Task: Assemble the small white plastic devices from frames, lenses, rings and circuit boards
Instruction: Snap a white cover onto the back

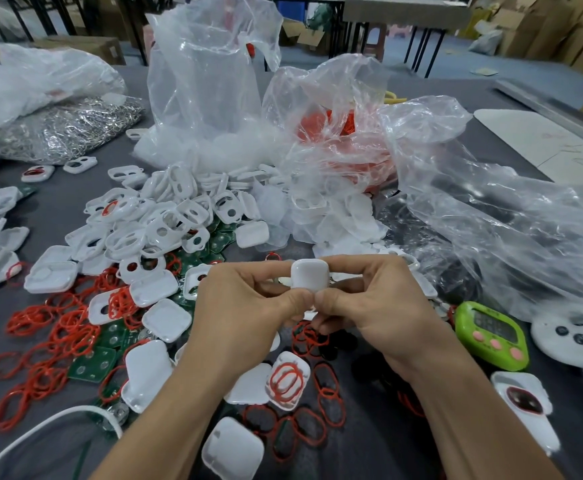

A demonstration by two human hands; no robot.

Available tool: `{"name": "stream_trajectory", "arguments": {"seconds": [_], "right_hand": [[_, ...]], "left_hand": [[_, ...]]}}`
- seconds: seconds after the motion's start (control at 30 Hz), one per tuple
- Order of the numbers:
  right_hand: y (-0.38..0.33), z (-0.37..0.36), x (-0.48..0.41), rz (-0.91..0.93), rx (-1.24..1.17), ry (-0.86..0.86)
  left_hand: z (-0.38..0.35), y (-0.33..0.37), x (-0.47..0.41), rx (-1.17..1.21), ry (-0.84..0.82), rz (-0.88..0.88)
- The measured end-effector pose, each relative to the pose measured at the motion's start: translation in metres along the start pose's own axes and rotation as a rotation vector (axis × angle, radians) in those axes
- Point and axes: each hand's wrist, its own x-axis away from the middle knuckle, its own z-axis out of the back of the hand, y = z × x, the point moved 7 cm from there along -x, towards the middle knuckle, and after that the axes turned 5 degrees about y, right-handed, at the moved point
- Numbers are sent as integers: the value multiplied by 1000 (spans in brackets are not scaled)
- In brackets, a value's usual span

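My left hand (pixel 245 299) and my right hand (pixel 369 303) pinch one small white plastic device (pixel 309 275) between them, thumbs touching under it and fingers behind it. Its smooth rounded back faces me, so its inside is hidden. Behind the hands lies a heap of white frames (pixel 165 216) with oval openings. Red rings (pixel 65 334) are strewn at the left and red rings (pixel 297 420) lie near my wrists. Green circuit boards (pixel 92 365) lie among the rings. White covers (pixel 167 320) lie scattered around.
Large clear plastic bags (pixel 210 81) stand behind the heap, one holding red parts (pixel 345 133). A bag of silver metal clips (pixel 65 129) lies at back left. A green timer (pixel 491 336) and a white controller (pixel 574 337) sit at right. A white cable (pixel 40 431) crosses the front left.
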Motion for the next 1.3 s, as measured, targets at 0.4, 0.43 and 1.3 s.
{"name": "stream_trajectory", "arguments": {"seconds": [0.4, 0.43, 1.3], "right_hand": [[-6, 9, -5, 125, 19, 147], [-7, 10, -4, 149, 30, 162], [-19, 4, 3, 354, 132, 181]], "left_hand": [[-4, 11, 2, -73, 42, -101], [-5, 13, 2, -70, 46, -116], [6, 16, 5, -17, 144, -279]]}}
